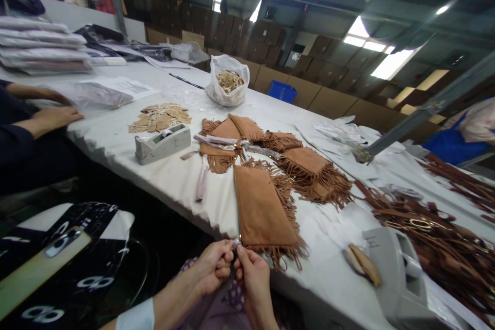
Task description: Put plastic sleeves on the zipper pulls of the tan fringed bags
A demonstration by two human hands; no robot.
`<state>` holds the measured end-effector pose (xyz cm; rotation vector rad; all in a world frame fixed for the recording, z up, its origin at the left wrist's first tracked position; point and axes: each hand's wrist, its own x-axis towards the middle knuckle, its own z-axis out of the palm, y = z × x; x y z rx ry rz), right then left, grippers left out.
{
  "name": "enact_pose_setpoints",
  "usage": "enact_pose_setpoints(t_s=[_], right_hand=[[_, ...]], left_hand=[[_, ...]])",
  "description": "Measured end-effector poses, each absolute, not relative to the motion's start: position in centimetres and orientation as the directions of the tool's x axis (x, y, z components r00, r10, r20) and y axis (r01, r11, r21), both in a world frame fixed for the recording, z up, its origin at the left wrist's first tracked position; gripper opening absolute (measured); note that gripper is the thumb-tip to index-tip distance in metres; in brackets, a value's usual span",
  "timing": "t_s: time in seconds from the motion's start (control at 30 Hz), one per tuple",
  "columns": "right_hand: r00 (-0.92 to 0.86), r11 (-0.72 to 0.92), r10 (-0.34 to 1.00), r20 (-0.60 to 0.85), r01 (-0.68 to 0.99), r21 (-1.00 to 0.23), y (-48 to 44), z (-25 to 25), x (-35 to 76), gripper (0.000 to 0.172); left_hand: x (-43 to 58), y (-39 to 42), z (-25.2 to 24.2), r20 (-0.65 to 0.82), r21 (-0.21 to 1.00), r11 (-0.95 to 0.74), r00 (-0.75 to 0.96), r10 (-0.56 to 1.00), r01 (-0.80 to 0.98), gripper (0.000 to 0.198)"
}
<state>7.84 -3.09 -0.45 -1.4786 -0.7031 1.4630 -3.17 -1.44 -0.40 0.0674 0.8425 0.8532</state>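
Note:
A tan suede pouch [263, 211] with a fringed edge lies at the near edge of the white table [181, 185]. My left hand [211, 268] and my right hand [251, 273] meet at its near corner, both pinched shut on the small metal zipper pull [236, 241] there. More tan fringed pouches [305, 165] lie in a heap just beyond it, with wrapped strips across them.
A grey tape dispenser [162, 143] sits left of the pouches, another [394, 268] at the right. Tan paper tags [160, 117] and a plastic bag of tags [228, 82] lie farther back. Brown straps [433, 237] pile at right. Another person's hand [54, 116] rests at left.

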Motion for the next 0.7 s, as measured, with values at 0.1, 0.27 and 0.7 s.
enact_pose_setpoints(t_s=[0.1,0.27,0.7], right_hand=[[0.105,-0.46,0.873,-0.477,-0.154,-0.875,-3.0,-0.7,8.2,0.053],[0.153,-0.418,0.902,-0.404,0.07,-0.906,-2.9,-1.0,8.6,0.051],[0.158,-0.257,0.951,-0.265,-0.072,-0.964,-5.4,-0.5,8.9,0.056]], left_hand=[[-3.2,-1.7,-0.3,-0.634,0.355,0.674,0.362,0.683,-0.648,0.017],[-3.5,-1.8,-0.6,-0.65,0.363,0.672,0.342,0.679,-0.645,0.014],[-2.8,-2.5,-0.7,-0.384,0.886,0.349,-0.062,0.921,-0.306,0.033]])
